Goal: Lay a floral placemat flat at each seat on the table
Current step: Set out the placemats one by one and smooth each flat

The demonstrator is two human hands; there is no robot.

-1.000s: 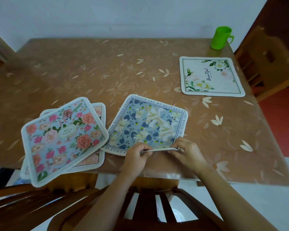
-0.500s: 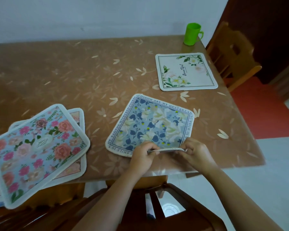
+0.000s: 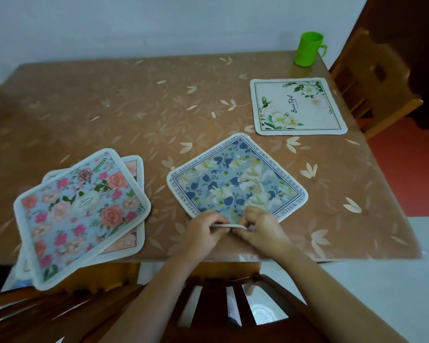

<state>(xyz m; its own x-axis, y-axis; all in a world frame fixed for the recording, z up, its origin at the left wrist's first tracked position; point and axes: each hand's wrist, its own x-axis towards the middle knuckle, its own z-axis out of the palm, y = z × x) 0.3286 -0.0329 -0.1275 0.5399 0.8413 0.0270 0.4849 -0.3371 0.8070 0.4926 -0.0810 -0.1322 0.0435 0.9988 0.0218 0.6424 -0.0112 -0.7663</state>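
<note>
Left hand (image 3: 203,231), right hand (image 3: 260,231): pinching blue placemat (image 3: 235,184) near corner | table (image 3: 134,107)

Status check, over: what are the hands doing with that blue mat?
Left hand, right hand: pinching near corner of blue placemat. Mat skewed, corner raised. Pink placemat stack apart, nothing blocking.

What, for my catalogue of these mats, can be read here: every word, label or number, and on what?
"Beautiful": script on the white placemat.
"THE WITHERED CHERRY", "LOSSOM ARE MY HEARTBREA", "ING WATCH", "SMILE IS": border of the blue placemat, other parts unreadable.
Oval label on the pink placemat: too blurred to read.
</note>
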